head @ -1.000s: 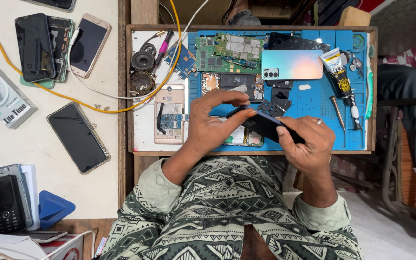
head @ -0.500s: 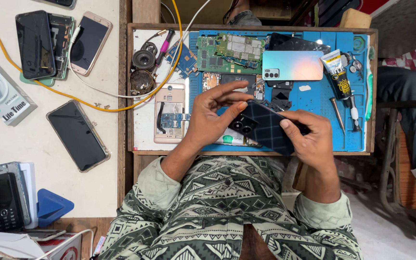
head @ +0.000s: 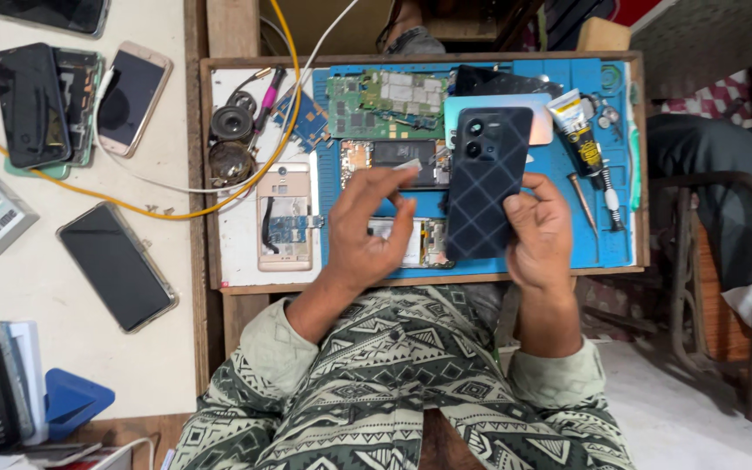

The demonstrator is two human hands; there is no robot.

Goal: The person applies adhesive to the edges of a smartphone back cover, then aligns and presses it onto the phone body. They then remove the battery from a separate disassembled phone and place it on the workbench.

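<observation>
My right hand [head: 540,231] holds a dark phone back cover [head: 486,181] with a diamond pattern upright over the blue work mat [head: 607,248], camera cutouts at the top. My left hand [head: 369,222] hovers beside it with fingers bent, pinching a small pale piece [head: 407,165] at its fingertips. Under my left hand lies an opened phone [head: 424,242] with its insides showing. Another opened phone with a dark battery [head: 393,157] lies just beyond it.
A green circuit board [head: 385,104], a glue tube [head: 576,126], screwdrivers [head: 583,202] and a gold opened phone [head: 285,218] lie on the wooden tray. Several phones [head: 115,265] and a yellow cable [head: 89,211] rest on the white table at left. A chair [head: 724,287] stands at right.
My right hand has lifted the dark cover from lying flat to upright and turned its patterned back towards me. My left hand let go of it and moved left.
</observation>
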